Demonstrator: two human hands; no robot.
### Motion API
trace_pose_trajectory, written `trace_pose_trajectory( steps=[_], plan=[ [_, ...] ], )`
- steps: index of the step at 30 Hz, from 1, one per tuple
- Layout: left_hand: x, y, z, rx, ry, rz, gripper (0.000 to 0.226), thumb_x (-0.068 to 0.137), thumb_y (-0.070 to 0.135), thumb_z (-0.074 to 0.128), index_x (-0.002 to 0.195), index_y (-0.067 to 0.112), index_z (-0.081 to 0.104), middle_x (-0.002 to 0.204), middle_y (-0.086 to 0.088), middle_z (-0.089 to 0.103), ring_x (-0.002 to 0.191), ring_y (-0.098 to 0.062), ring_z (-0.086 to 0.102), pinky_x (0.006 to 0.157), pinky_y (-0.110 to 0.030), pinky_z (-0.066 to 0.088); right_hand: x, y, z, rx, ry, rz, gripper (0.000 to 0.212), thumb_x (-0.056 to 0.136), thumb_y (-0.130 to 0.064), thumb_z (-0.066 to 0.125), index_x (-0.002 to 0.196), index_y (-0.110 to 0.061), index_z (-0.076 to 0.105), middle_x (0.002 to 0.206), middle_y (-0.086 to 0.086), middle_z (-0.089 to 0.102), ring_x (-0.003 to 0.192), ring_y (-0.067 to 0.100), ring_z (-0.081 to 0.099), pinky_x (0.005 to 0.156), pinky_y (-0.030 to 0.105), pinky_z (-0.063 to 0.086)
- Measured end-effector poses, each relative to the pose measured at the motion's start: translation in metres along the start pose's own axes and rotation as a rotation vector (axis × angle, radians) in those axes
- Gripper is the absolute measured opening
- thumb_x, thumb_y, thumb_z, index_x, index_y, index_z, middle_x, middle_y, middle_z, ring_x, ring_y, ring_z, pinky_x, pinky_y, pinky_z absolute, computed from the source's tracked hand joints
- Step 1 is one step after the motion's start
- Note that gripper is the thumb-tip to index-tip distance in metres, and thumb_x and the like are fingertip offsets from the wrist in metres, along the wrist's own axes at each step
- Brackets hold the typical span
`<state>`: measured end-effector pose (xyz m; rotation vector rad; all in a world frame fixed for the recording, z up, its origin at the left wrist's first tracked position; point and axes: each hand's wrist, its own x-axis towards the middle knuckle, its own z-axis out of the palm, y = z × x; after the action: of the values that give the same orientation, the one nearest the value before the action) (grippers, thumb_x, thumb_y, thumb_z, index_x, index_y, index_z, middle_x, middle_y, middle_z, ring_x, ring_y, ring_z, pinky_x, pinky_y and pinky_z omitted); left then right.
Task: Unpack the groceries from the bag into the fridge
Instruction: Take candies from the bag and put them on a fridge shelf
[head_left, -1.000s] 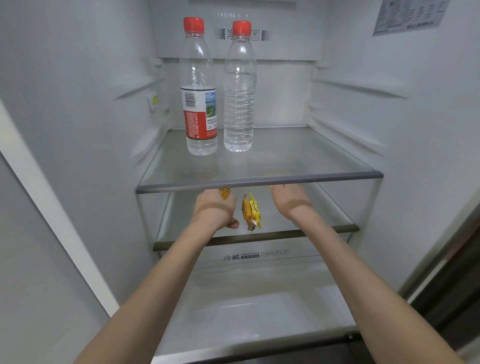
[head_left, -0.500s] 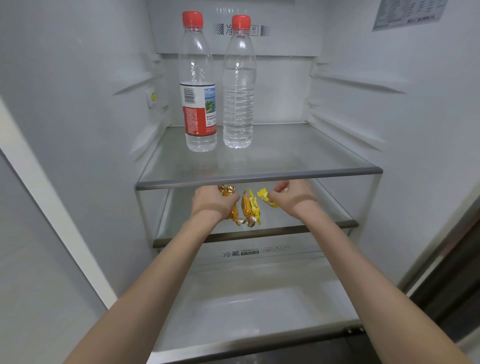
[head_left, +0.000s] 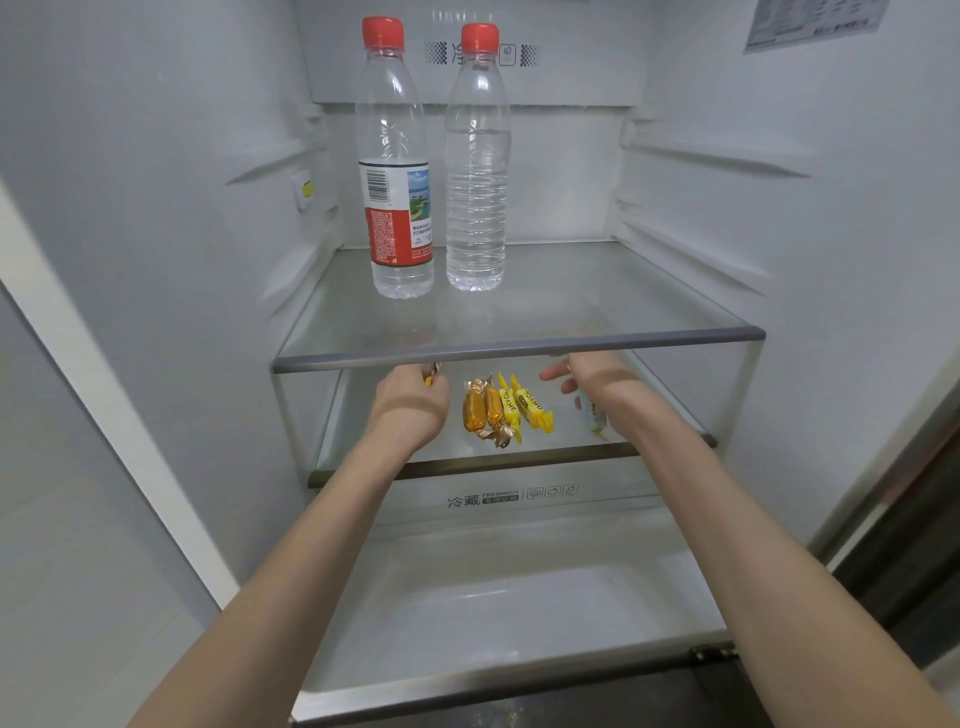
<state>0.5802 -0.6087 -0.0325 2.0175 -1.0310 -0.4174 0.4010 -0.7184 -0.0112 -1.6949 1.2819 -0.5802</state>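
Inside the open fridge, two gold-wrapped candies (head_left: 480, 410) and two yellow-wrapped candies (head_left: 524, 408) lie side by side on the middle glass shelf (head_left: 467, 462). My left hand (head_left: 410, 405) is under the upper shelf, left of them, its fingers curled round another candy (head_left: 434, 371) whose gold and yellow wrapper end pokes out. My right hand (head_left: 587, 379) hovers to the right of the row with fingers stretched leftward and nothing in them. A pale blue-white candy (head_left: 592, 418) lies just beneath its wrist, partly hidden.
Two red-capped water bottles stand on the upper glass shelf (head_left: 519, 351): a labelled one (head_left: 397, 208) and a plain one (head_left: 475, 182). Below the candy shelf sits a white drawer (head_left: 493, 597). Fridge walls close in on both sides.
My right hand let go of a yellow candy, which now lies beside the other one, and shifted right. A pale candy has appeared under its wrist. My left hand drew slightly left.
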Motion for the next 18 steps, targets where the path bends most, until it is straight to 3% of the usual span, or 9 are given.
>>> trace_pose_trajectory(
  steps=[2, 4, 7, 10, 12, 15, 18],
  plan=[
    [-0.003, -0.001, -0.002, 0.026, 0.020, -0.008, 0.008, 0.097, 0.026, 0.060, 0.103, 0.023, 0.064, 0.087, -0.012, 0.072, 0.084, -0.030, 0.069, 0.078, -0.041, 0.060, 0.002, -0.003, 0.001, 0.000, -0.030, 0.007, 0.039, 0.110, -0.027, 0.029, 0.108, -0.016, 0.067, 0.123, 0.010, 0.060, 0.108, 0.025, 0.052, 0.102, 0.045, 0.045],
    [-0.003, -0.002, -0.003, 0.088, 0.059, -0.018, 0.015, 0.091, 0.031, 0.066, 0.104, 0.028, 0.061, 0.082, -0.004, 0.073, 0.080, -0.024, 0.070, 0.076, -0.038, 0.060, 0.006, -0.005, 0.005, 0.029, -0.043, -0.004, 0.037, 0.110, -0.029, 0.033, 0.103, -0.016, 0.067, 0.126, 0.011, 0.060, 0.118, 0.028, 0.050, 0.113, 0.051, 0.038],
    [-0.003, -0.001, -0.001, 0.151, 0.074, -0.029, 0.009, 0.089, 0.028, 0.067, 0.093, 0.021, 0.064, 0.076, -0.005, 0.075, 0.076, -0.024, 0.074, 0.077, -0.039, 0.063, 0.010, -0.008, 0.010, 0.036, -0.076, -0.018, 0.034, 0.111, -0.028, 0.037, 0.111, -0.012, 0.067, 0.117, 0.007, 0.059, 0.118, 0.026, 0.050, 0.114, 0.048, 0.036],
    [0.001, -0.003, 0.002, 0.210, 0.082, -0.012, 0.021, 0.092, 0.027, 0.068, 0.084, 0.008, 0.071, 0.081, -0.010, 0.075, 0.074, -0.021, 0.068, 0.066, -0.032, 0.055, 0.013, -0.007, 0.015, 0.031, -0.111, -0.023, 0.031, 0.111, -0.028, 0.038, 0.102, -0.019, 0.066, 0.133, 0.011, 0.061, 0.128, 0.028, 0.053, 0.118, 0.050, 0.037],
    [0.001, -0.002, 0.003, 0.242, 0.106, 0.006, 0.023, 0.094, 0.027, 0.067, 0.083, 0.006, 0.070, 0.085, -0.012, 0.073, 0.069, -0.019, 0.058, 0.061, -0.030, 0.048, 0.013, -0.006, 0.016, -0.027, -0.130, -0.014, 0.031, 0.110, -0.027, 0.039, 0.121, -0.014, 0.066, 0.142, 0.011, 0.059, 0.136, 0.030, 0.050, 0.115, 0.043, 0.035],
    [-0.001, 0.000, 0.004, 0.280, 0.126, 0.023, 0.027, 0.098, 0.029, 0.062, 0.082, 0.007, 0.064, 0.082, -0.010, 0.068, 0.072, -0.022, 0.058, 0.071, -0.035, 0.054, 0.010, -0.007, 0.018, -0.127, -0.114, -0.006, 0.042, 0.111, -0.027, 0.036, 0.142, -0.007, 0.055, 0.145, 0.013, 0.056, 0.136, 0.031, 0.049, 0.100, 0.035, 0.036],
    [-0.004, 0.002, 0.003, 0.294, 0.111, 0.018, 0.034, 0.100, 0.033, 0.058, 0.087, 0.004, 0.069, 0.076, -0.007, 0.062, 0.074, -0.026, 0.059, 0.075, -0.038, 0.056, 0.007, -0.004, 0.022, -0.137, -0.029, -0.038, 0.048, 0.110, -0.032, 0.034, 0.137, 0.002, 0.055, 0.142, 0.024, 0.057, 0.132, 0.040, 0.053, 0.110, 0.050, 0.042]
  ],
)
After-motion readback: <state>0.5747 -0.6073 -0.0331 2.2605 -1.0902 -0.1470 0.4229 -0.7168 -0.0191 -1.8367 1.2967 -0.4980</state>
